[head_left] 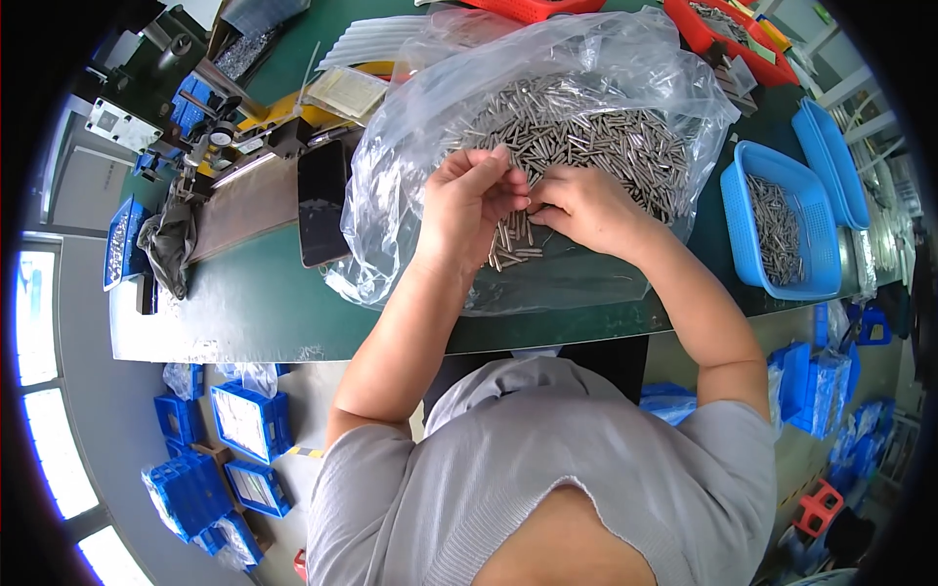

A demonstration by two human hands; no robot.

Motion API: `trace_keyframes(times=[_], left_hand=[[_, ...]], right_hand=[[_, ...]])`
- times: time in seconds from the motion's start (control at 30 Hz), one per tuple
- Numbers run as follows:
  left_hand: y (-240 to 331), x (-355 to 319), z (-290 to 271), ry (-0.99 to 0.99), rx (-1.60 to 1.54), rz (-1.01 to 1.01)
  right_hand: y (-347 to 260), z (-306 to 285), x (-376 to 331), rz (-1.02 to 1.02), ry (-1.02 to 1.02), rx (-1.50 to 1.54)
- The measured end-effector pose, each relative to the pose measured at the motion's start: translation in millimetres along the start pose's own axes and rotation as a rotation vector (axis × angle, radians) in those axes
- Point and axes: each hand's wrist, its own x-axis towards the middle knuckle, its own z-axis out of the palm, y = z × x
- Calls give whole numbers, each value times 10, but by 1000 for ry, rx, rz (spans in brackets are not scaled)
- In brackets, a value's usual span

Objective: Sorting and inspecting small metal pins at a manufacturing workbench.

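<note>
A big heap of small metal pins (625, 146) lies on a clear plastic bag (391, 166) spread over the green workbench (264, 303). Over the near left part of the heap, my left hand (469, 200) is raised with its fingers curled and the thumb against the forefinger. What it holds, if anything, is hidden. My right hand (586, 205) is beside it, fingertips pinched close to the left fingers; I cannot make out what is between them. A few loose pins (513, 256) lie just below the hands on the plastic.
A black phone (321, 200) lies left of the bag, near a bench device with a dial gauge (222, 132). To the right stands a blue basket (738, 220) holding more pins. Red trays (699, 34) sit at the far side. Blue crates (244, 420) stand on the floor.
</note>
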Motion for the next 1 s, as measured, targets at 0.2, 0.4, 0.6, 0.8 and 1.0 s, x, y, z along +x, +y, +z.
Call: trace_keyframes(times=[0.2,0.4,0.6,0.8,1.0], left_hand=[[-10,-1,-8,-55,37,-63],[-64,10,-23,-132,49,-198],[-69,4,-3,-145,75,-205],[-79,-21,-4,-210,-15,-248],[-130,17,-37,-294,-180,-308]], right_hand=[[47,-125,-7,82,29,149],[97,-200,3,264,34,671],[159,-163,-3,294,40,706],[9,-351,0,370,110,982],[-20,-260,8,245,190,945]])
